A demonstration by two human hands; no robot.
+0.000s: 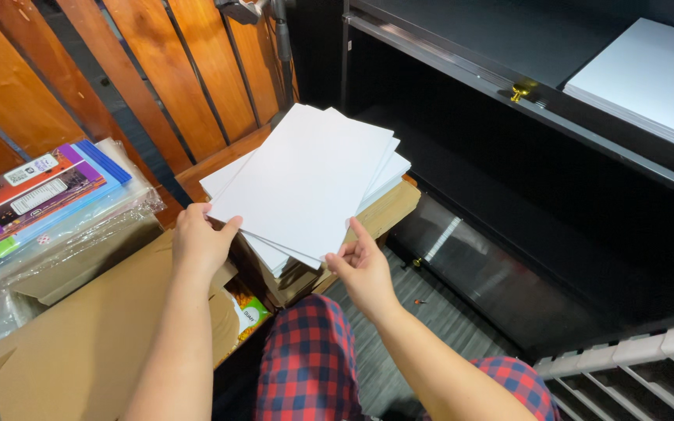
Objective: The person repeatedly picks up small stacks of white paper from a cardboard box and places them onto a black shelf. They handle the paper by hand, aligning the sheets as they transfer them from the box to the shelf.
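Observation:
A fanned stack of white sheets (306,183) lies over an open cardboard box (388,206). My left hand (199,243) grips the stack's near left corner. At the near right corner, my right hand (363,269) pinches the sheets with its fingers. The sheets are slightly askew from one another. My knees in red and blue plaid trousers (310,359) show below the hands.
A black cabinet (509,195) stands open on the right, with another pile of white sheets (653,78) on its top. Flat brown cardboard (95,343) lies at the left, with colourful packs in clear plastic (37,191) behind it. Wooden slats (165,70) rise at the back.

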